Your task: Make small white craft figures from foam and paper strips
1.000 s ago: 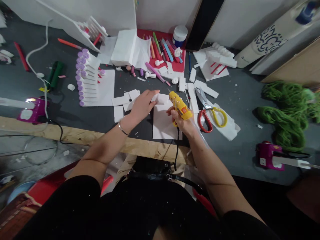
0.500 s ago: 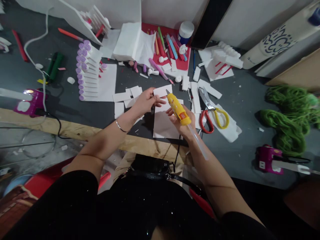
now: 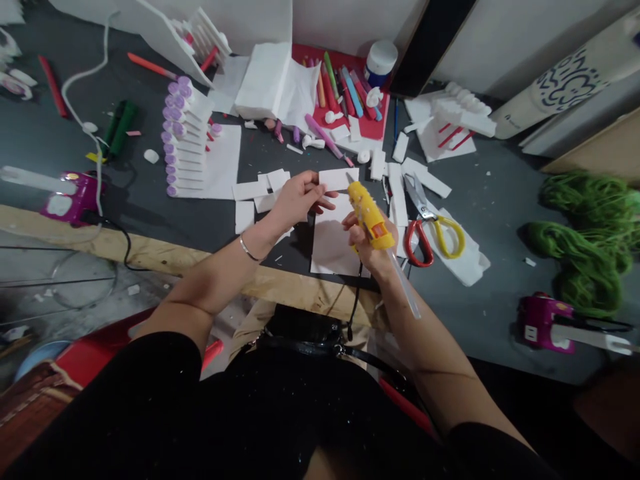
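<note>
- Dark grey bench [image 3: 500, 233], scattered with white scraps; I place everything by the white board [image 3: 330, 247] lying flat near its front edge.
- Just past the board's far left corner, my left hand [image 3: 303, 197] pinches the near end of a white strip [image 3: 337, 178], fingers close together.
- Over the board's right side, my right hand [image 3: 374, 250] is wrapped round a yellow glue gun [image 3: 369, 215], nozzle toward the strip.
- Done, I'd judge: a row of purple-tipped rolls [image 3: 183, 143] left of the board and a small model with red sticks [image 3: 457, 123] beyond it to the right.
- Left, I'd judge: my strip looks unfixed, and the loose white pieces [image 3: 260, 189] left of the board and the offcuts by the scissors [image 3: 425, 213] to its right lie unjoined.
- Whether the nozzle touches the strip, or any glue shows, I can't tell. My fingers cover the strip's end; my right hand hides the trigger and some of the board. Far right of the board, a tall bottle [image 3: 560, 87] is cut off.
</note>
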Tool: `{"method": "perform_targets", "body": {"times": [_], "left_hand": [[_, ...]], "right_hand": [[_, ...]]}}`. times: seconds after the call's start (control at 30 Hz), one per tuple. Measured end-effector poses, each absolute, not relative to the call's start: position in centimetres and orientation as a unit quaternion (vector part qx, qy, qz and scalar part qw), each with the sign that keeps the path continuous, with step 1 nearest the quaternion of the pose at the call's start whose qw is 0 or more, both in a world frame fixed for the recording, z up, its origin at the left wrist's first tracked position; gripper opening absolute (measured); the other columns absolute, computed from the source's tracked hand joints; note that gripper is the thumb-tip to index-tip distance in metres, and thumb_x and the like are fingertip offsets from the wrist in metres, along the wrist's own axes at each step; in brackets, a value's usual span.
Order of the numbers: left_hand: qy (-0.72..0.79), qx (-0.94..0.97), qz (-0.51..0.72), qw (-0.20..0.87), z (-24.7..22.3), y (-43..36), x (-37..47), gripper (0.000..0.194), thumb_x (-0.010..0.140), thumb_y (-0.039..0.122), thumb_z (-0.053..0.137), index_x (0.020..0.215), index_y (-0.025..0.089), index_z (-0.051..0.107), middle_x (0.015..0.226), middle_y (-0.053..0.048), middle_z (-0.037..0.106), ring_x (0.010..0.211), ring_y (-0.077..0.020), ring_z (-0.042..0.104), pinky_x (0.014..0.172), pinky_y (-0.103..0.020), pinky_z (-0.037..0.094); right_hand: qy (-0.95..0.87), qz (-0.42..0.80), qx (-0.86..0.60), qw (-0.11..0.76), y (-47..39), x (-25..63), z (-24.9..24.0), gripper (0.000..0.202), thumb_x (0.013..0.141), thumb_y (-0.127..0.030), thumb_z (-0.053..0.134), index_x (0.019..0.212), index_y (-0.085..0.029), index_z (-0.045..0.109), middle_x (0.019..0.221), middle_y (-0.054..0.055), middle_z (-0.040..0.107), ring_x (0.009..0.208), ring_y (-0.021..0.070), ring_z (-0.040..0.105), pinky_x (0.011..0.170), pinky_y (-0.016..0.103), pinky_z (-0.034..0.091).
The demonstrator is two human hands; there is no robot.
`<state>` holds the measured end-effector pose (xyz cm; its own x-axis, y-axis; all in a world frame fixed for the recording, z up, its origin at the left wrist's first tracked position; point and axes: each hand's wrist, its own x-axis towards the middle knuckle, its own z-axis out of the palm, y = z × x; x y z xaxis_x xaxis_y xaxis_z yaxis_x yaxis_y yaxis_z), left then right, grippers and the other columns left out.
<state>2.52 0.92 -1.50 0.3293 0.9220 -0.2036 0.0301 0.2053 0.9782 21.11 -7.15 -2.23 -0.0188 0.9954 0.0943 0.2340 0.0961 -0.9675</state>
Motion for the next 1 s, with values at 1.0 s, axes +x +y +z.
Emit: {"method": "perform_targets", "body": {"times": [1.0], "left_hand": [[0.439, 0.683, 0.373, 0.449, -0.9, -1.0, 2.8, 0.054, 0.102, 0.063, 0.050, 0.067, 0.022, 0.049, 0.048, 0.004, 0.051, 0.046, -0.0093, 0.054, 0.054, -0.026, 0.041]], "right_hand": [[-0.476, 0.309, -0.568, 0.596, -4.8, 22.3, -5.9, 0.038, 0.085, -0.059, 0.072, 0.110, -0.035, 0.057, 0.102, 0.001, 0.066, 0.066, 0.0158, 0.066, 0.049, 0.029, 0.045]]}}
